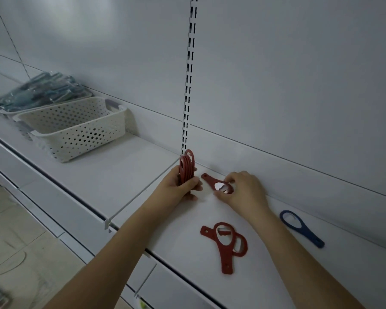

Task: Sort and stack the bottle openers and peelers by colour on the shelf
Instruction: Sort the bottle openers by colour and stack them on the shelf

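Red opener stack (pixel 187 168) held upright on shelf (pixel 120 175) in left hand (pixel 183 188), right hand (pixel 243 190) fingers pinching single red opener (pixel 216 184) lying flat beside it

My white metal shelf (pixel 112 175) carries a perforated white basket (pixel 76 128) at left, with a second basket of packaged teal peelers (pixel 40 92) behind it. At right, two red bottle openers (pixel 226 244) lie overlapping, another red opener (pixel 210 179) sits near the back panel, and a blue opener (pixel 301 228) lies apart.
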Demonstrator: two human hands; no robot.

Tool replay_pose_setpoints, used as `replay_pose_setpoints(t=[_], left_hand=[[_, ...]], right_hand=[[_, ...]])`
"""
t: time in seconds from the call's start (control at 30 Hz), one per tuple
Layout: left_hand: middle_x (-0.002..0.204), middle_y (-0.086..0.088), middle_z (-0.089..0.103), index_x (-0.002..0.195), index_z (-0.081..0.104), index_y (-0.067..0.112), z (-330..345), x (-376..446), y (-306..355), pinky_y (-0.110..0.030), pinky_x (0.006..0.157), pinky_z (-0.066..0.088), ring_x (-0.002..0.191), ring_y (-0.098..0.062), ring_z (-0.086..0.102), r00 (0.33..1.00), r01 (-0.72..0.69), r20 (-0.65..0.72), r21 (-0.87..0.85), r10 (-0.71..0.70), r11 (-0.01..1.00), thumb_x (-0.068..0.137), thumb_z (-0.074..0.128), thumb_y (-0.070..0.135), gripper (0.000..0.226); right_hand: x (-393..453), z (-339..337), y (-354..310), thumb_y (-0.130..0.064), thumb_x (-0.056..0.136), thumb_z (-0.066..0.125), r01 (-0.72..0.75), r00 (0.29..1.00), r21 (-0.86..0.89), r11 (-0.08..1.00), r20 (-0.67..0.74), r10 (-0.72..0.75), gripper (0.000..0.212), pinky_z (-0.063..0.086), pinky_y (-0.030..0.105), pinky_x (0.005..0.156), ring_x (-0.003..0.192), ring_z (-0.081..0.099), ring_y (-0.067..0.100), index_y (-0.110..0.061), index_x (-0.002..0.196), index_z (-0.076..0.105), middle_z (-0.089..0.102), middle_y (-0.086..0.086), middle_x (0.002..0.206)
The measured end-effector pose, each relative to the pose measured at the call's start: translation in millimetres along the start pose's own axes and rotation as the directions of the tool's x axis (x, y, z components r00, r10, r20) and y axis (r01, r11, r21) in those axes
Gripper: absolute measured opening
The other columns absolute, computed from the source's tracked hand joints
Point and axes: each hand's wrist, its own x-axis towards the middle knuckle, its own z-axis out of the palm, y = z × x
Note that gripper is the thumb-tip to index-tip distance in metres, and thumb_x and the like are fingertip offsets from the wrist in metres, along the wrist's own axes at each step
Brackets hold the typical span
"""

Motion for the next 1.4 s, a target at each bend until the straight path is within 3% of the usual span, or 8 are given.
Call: replay_pose_setpoints(t=[0.1, 0.27, 0.43, 0.63, 0.77, 0.93, 1.17, 1.4], left_hand=[[0.096, -0.011, 0.069, 0.116, 0.056, 0.009, 1.3, -0.7, 1.5, -0.029, 0.072, 0.058, 0.09, -0.017, 0.071, 1.0, 0.002, 0.001, -0.01, -0.002, 1.0, 0.098, 0.058, 0.011, 0.018], [0.12, -0.007, 0.069, 0.123, 0.056, 0.006, -3.5, 0.6, -2.5, -0.044, 0.097, 0.054, 0.116, -0.016, 0.064, 0.996, -0.078, -0.029, 0.024, 0.079, 0.997, 0.098, 0.057, 0.005, 0.025], [0.118, 0.009, 0.069, 0.126, 0.061, 0.029, -3.2, -3.4, 0.2, -0.044, 0.102, 0.049, 0.113, -0.011, 0.064, 0.985, -0.159, -0.008, 0.31, 0.17, 0.937, 0.093, 0.065, 0.024, 0.034], [0.102, -0.004, 0.073, 0.121, 0.063, 0.015, 3.8, -4.3, -1.9, -0.037, 0.081, 0.061, 0.1, -0.016, 0.07, 0.992, -0.12, -0.001, 0.238, 0.124, 0.964, 0.092, 0.068, 0.013, 0.029], [0.098, -0.008, 0.072, 0.111, 0.062, 0.01, 3.3, -4.0, -2.3, -0.032, 0.073, 0.061, 0.097, -0.017, 0.071, 0.996, -0.064, -0.042, 0.178, 0.073, 0.982, 0.092, 0.067, 0.012, 0.019], [0.101, -0.016, 0.071, 0.108, 0.057, 0.004, 3.6, -4.6, 0.9, -0.038, 0.074, 0.062, 0.096, -0.021, 0.072, 0.999, -0.021, -0.026, 0.091, 0.023, 0.996, 0.092, 0.067, 0.009, 0.019], [0.091, -0.014, 0.066, 0.114, 0.054, -0.004, -2.8, -5.7, 4.1, -0.048, 0.085, 0.059, 0.082, -0.012, 0.064, 1.0, -0.024, 0.019, 0.007, 0.024, 1.0, 0.097, 0.062, 0.018, 0.029], [0.103, -0.019, 0.072, 0.113, 0.053, -0.002, -1.3, -10.7, 8.5, -0.036, 0.086, 0.058, 0.101, -0.025, 0.071, 0.997, -0.053, 0.066, 0.061, 0.049, 0.997, 0.097, 0.06, 0.015, 0.024]], right_hand=[[-2.5, -0.4, -4.2, -0.041, 0.08, 0.072, 0.036, 0.999, 0.002, 0.999, -0.029, -0.036, 0.038, 0.05, 0.028, 0.074, 0.089, 0.058, 0.016, -0.023, 0.11, 0.057, 0.064, -0.003, 0.102], [-1.3, -29.1, -8.8, -0.015, 0.091, 0.064, 0.09, 0.986, 0.329, 0.94, -0.164, -0.037, 0.015, 0.043, 0.002, 0.066, 0.077, 0.062, 0.004, -0.019, 0.103, 0.071, 0.071, -0.005, 0.092], [6.7, -69.3, -36.6, -0.014, 0.085, 0.071, 0.109, 0.991, 0.494, 0.862, -0.123, -0.055, 0.01, 0.056, 0.02, 0.072, 0.066, 0.068, 0.004, -0.021, 0.093, 0.073, 0.07, -0.006, 0.075], [8.3, -67.9, -64.1, -0.013, 0.092, 0.066, -0.014, 0.988, 0.693, 0.721, 0.118, -0.094, 0.011, 0.061, 0.031, 0.077, 0.072, 0.074, 0.015, -0.007, 0.097, 0.073, 0.074, 0.009, 0.087], [-3.8, -62.2, -22.4, -0.04, 0.085, 0.073, -0.026, 0.995, 0.245, 0.969, 0.1, 0.002, 0.025, 0.055, 0.026, 0.074, 0.077, 0.066, 0.007, -0.02, 0.097, 0.066, 0.068, -0.006, 0.089], [-23.0, -53.6, 1.9, -0.041, 0.076, 0.081, -0.195, 0.899, -0.06, 0.979, 0.388, 0.203, 0.047, 0.055, 0.035, 0.082, 0.089, 0.066, 0.021, -0.006, 0.103, 0.064, 0.068, 0.006, 0.1], [-22.8, -52.1, -2.5, -0.03, 0.079, 0.08, -0.179, 0.888, 0.055, 0.982, 0.438, 0.137, 0.02, 0.05, 0.023, 0.063, 0.074, 0.07, 0.016, -0.012, 0.077, 0.071, 0.074, 0.004, 0.073], [-14.4, -58.0, -17.9, -0.014, 0.091, 0.067, -0.124, 0.983, 0.601, 0.789, 0.183, 0.015, 0.002, 0.046, 0.015, 0.057, 0.056, 0.064, 0.004, -0.015, 0.092, 0.069, 0.071, -0.002, 0.067]])
